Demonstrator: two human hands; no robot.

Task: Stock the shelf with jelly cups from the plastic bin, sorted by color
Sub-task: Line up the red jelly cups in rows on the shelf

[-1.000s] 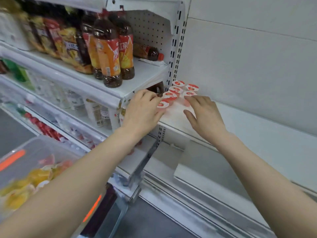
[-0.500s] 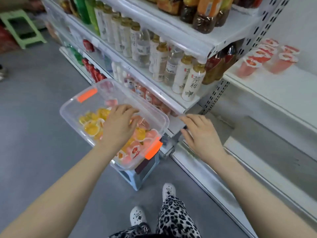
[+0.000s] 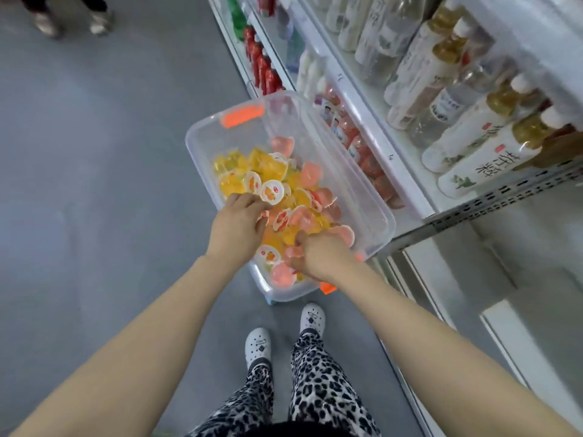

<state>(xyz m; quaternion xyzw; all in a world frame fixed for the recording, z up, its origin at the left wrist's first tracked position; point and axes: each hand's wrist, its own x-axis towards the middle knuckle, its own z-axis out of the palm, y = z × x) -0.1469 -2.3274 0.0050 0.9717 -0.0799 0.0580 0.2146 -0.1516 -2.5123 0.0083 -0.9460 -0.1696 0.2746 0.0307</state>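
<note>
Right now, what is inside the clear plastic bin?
Yellow jelly cups and pink jelly cups, mixed, with left hand and right hand among them. The bin floor and what the hands hold are covered.

Grey floor (image 3: 94, 184), shelf (image 3: 372, 121) bearing bottles (image 3: 492, 156)

Reaching forward and down with both bare forearms, converging toward twelve o'clock; left grip (image 3: 236, 228) palm-down at ten o'clock from right grip (image 3: 321, 257), fingers of both curled under, hold unclear.
</note>
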